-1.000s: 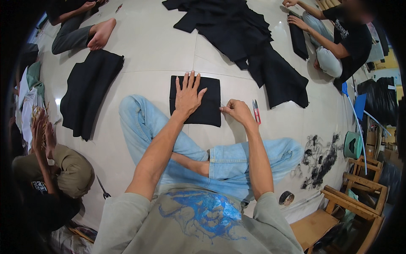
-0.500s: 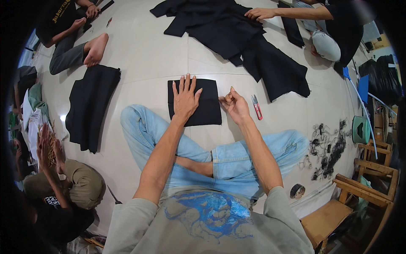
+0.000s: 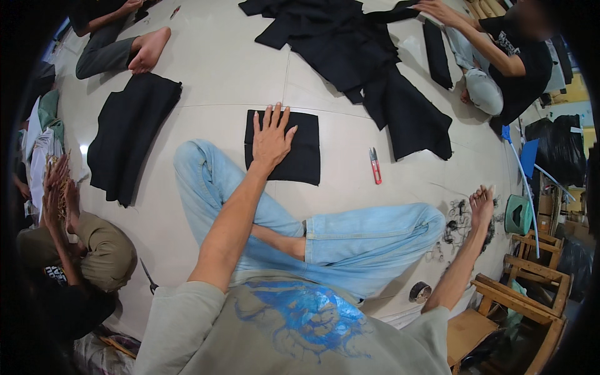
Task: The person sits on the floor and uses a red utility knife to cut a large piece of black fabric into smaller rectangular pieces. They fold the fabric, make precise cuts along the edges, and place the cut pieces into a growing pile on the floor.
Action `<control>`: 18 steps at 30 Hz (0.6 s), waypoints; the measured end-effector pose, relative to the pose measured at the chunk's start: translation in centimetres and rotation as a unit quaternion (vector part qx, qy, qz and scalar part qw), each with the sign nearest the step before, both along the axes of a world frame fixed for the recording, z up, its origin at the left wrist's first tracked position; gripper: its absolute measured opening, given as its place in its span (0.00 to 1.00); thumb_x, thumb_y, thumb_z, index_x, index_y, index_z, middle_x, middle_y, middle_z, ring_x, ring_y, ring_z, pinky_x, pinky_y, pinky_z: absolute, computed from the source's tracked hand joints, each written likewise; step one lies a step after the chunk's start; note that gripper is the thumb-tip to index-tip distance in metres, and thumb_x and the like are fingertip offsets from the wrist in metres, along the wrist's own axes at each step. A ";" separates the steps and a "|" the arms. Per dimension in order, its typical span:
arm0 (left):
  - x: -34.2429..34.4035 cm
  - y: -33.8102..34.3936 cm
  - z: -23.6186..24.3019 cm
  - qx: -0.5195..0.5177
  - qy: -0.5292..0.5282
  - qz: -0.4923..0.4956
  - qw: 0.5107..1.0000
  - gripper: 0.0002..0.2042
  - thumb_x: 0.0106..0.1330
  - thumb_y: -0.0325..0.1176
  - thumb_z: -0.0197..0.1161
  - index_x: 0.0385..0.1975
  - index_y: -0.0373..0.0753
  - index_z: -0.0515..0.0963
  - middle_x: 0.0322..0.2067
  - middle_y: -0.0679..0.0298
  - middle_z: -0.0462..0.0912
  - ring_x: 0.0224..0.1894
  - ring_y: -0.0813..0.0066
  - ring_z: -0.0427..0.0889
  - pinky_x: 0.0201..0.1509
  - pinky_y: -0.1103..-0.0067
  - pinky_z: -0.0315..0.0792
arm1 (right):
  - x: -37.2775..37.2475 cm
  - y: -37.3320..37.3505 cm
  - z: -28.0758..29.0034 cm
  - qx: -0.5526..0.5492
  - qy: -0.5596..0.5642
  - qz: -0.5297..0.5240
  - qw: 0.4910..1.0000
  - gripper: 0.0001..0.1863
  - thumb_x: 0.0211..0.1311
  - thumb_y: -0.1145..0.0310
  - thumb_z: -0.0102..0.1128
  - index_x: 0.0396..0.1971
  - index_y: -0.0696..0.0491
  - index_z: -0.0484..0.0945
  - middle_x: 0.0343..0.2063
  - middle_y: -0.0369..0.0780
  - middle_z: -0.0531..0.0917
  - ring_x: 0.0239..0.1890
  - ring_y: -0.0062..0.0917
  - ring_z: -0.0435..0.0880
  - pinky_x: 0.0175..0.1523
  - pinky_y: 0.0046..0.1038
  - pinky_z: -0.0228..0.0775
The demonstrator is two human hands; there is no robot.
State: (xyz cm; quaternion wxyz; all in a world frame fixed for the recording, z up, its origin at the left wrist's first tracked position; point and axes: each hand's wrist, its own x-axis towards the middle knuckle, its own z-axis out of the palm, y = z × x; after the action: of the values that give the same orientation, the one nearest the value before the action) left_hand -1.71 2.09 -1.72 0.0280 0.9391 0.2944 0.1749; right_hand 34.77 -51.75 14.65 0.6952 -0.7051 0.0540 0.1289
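Observation:
My left hand [image 3: 271,142] lies flat with fingers spread on a square black cloth piece [image 3: 301,159], pressing it to the floor in front of my crossed legs. Off to the right, my right hand [image 3: 482,207] hovers over a pile of loose black thread scraps [image 3: 459,226], fingers loosely apart and nothing visible in them. Between cloth and scraps, a pair of red-handled thread snips [image 3: 375,169] rests on the floor, blades pointing away from me.
Larger black cloth pieces [image 3: 337,53] spread across the far floor; another [image 3: 132,140] lies at left. A co-worker [image 3: 522,69] at far right handles dark cloth. Others sit at left. A tape roll [image 3: 420,292], a green container [image 3: 517,214] and wooden frames [image 3: 531,300] stand right.
My right hand has swung from the cloth's right edge out to the thread scraps, its pinch loosened. My left hand stays on the cloth. The far-right co-worker has lifted some dark cloth.

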 end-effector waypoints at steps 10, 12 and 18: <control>-3.3 2.6 3.9 -0.165 0.138 -0.068 0.974 0.56 0.57 0.71 0.61 0.75 0.33 0.51 0.75 0.49 0.52 0.78 0.51 0.46 0.77 0.45 0.36 | -8.5 -13.0 -3.9 -0.751 -0.023 -0.078 0.656 0.29 0.65 0.50 0.62 0.56 0.59 0.75 0.35 0.53 0.87 0.46 0.49 0.85 0.53 0.47 0.75; -4.4 4.2 4.8 -0.140 0.166 -0.044 0.975 0.58 0.52 0.69 0.67 0.75 0.34 0.52 0.73 0.48 0.56 0.77 0.51 0.49 0.76 0.44 0.37 | -10.0 -11.7 -5.6 -0.752 -0.001 -0.031 0.659 0.30 0.62 0.48 0.65 0.54 0.58 0.78 0.36 0.52 0.88 0.47 0.49 0.85 0.54 0.46 0.75; -2.6 7.7 5.6 -0.174 0.144 -0.083 0.971 0.40 0.44 0.52 0.80 0.54 0.33 0.74 0.52 0.53 0.78 0.60 0.54 0.73 0.67 0.47 0.59 | -9.6 -9.3 -5.6 -0.658 -0.054 -0.029 0.750 0.26 0.62 0.50 0.66 0.48 0.58 0.83 0.47 0.51 0.85 0.51 0.46 0.84 0.57 0.40 0.73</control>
State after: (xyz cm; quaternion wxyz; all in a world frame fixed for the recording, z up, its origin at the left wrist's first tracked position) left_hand -4.28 9.81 3.89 0.1628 0.9564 0.2418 -0.0188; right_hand 25.19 -61.04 9.04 0.0643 -0.9920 0.1083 0.0031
